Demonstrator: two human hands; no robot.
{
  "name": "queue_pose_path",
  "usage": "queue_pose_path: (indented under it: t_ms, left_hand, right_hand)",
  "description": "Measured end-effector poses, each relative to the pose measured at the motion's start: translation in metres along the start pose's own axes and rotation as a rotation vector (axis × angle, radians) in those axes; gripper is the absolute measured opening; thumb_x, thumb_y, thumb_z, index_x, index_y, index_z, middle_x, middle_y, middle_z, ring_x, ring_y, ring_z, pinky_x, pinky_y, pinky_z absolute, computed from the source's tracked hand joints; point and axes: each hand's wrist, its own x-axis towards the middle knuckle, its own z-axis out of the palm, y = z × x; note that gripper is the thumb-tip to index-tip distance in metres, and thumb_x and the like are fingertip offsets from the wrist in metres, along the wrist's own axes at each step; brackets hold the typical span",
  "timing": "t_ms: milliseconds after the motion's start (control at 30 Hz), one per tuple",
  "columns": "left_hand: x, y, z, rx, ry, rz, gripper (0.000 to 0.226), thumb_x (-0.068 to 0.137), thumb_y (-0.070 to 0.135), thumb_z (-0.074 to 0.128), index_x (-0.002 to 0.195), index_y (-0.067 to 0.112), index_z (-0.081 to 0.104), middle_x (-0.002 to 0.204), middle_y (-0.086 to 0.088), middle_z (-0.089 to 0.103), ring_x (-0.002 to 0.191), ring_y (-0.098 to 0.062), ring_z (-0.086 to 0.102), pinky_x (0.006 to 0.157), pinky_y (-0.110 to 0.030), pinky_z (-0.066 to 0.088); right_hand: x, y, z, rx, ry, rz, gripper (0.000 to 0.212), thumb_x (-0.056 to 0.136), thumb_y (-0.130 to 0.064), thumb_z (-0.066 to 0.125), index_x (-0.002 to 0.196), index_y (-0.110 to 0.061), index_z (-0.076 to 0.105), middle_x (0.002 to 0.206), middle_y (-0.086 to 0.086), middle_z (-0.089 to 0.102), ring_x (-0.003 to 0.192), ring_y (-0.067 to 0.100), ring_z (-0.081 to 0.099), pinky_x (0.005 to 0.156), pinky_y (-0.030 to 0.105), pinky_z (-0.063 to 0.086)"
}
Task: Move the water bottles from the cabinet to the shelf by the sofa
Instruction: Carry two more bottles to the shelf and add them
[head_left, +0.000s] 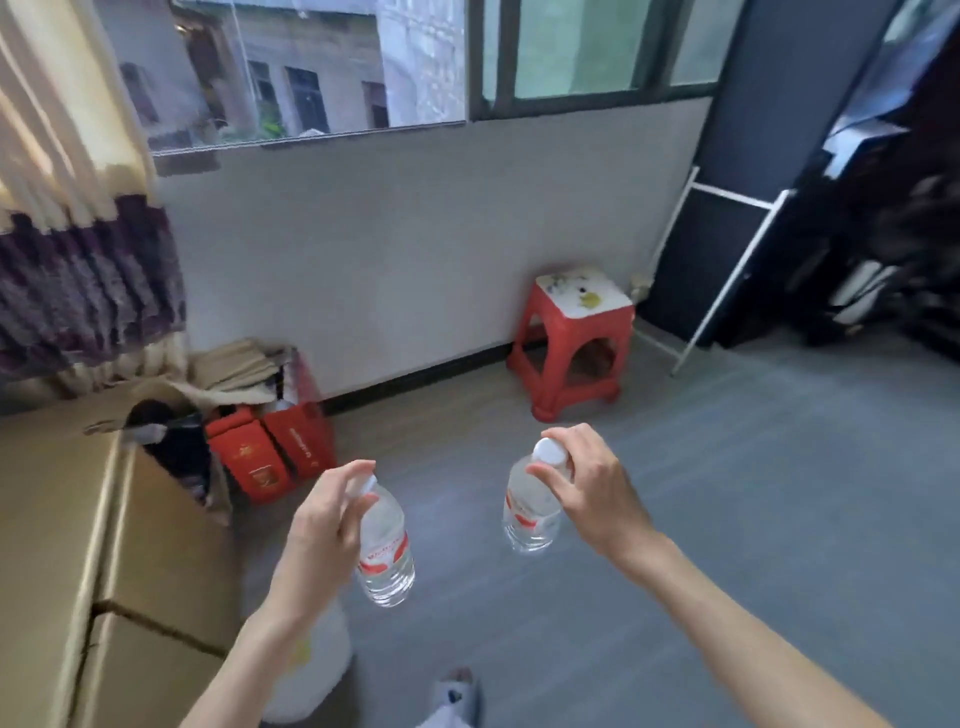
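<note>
Two clear plastic water bottles with white caps and red-and-white labels hang above the grey floor in front of me. My left hand grips the left water bottle by its neck, just under the cap. My right hand pinches the right water bottle at its cap from above. Both bottles dangle roughly upright, about a forearm's width apart. Neither the cabinet nor the shelf nor the sofa is in view.
Large cardboard boxes stand at the left, with red boxes behind them. A red plastic stool sits by the white wall under the window. A dark panel and cluttered dark furniture fill the right. My shoe shows below.
</note>
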Motion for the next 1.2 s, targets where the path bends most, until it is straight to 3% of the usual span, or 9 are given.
queue_pose_path:
  t_ms: [100, 267, 400, 667, 900, 1200]
  left_hand:
    - [0.049, 0.045, 0.059, -0.043, -0.115, 0.085, 0.028, 0.085, 0.002, 0.058, 0.111, 0.011, 0.057, 0.1, -0.005, 0.061, 0.087, -0.024, 0.059, 0.08, -0.032, 0.044]
    - [0.123, 0.12, 0.167, -0.132, -0.279, 0.222, 0.03, 0.086, 0.003, 0.056, 0.112, 0.018, 0.056, 0.102, -0.001, 0.06, 0.091, -0.022, 0.06, 0.077, -0.032, 0.045]
    - [0.182, 0.182, 0.256, -0.144, -0.376, 0.323, 0.035, 0.083, -0.005, 0.056, 0.112, 0.014, 0.057, 0.1, -0.001, 0.061, 0.088, -0.022, 0.06, 0.076, -0.029, 0.043]
    - [0.267, 0.321, 0.423, -0.163, -0.562, 0.502, 0.029, 0.084, 0.0, 0.057, 0.111, 0.011, 0.059, 0.101, 0.0, 0.06, 0.09, -0.021, 0.055, 0.08, -0.032, 0.041]
    - [0.305, 0.426, 0.56, -0.183, -0.669, 0.574, 0.027, 0.085, 0.0, 0.056, 0.111, 0.008, 0.058, 0.101, -0.003, 0.06, 0.089, -0.021, 0.055, 0.078, -0.029, 0.038]
    - [0.339, 0.576, 0.728, -0.233, -0.699, 0.594, 0.025, 0.089, 0.004, 0.051, 0.113, 0.01, 0.055, 0.102, -0.002, 0.058, 0.087, -0.02, 0.056, 0.075, -0.029, 0.039]
  right_hand:
    - [0.004, 0.056, -0.05, -0.06, 0.106, 0.095, 0.055, 0.075, -0.054, 0.042, 0.105, -0.011, 0.058, 0.091, -0.007, 0.045, 0.087, 0.011, 0.045, 0.072, 0.014, 0.029]
    - [0.013, 0.153, -0.129, -0.128, 0.296, 0.299, 0.039, 0.078, -0.041, 0.055, 0.101, -0.01, 0.06, 0.088, -0.004, 0.047, 0.078, 0.013, 0.044, 0.07, 0.012, 0.025]
    - [0.02, 0.23, -0.188, -0.133, 0.372, 0.468, 0.028, 0.082, -0.031, 0.065, 0.1, -0.011, 0.059, 0.091, -0.003, 0.05, 0.078, 0.015, 0.046, 0.07, 0.013, 0.027]
    - [0.034, 0.346, -0.301, -0.176, 0.555, 0.759, 0.028, 0.072, -0.029, 0.075, 0.092, -0.015, 0.06, 0.088, -0.005, 0.053, 0.077, 0.015, 0.049, 0.07, 0.02, 0.033]
    - [0.039, 0.458, -0.396, -0.244, 0.728, 0.864, 0.026, 0.074, -0.026, 0.074, 0.091, -0.01, 0.062, 0.083, -0.003, 0.054, 0.071, 0.017, 0.049, 0.071, 0.023, 0.035]
    - [0.059, 0.62, -0.545, -0.267, 0.722, 0.866, 0.025, 0.076, -0.028, 0.071, 0.093, -0.011, 0.062, 0.088, -0.003, 0.055, 0.074, 0.015, 0.048, 0.068, 0.016, 0.029]
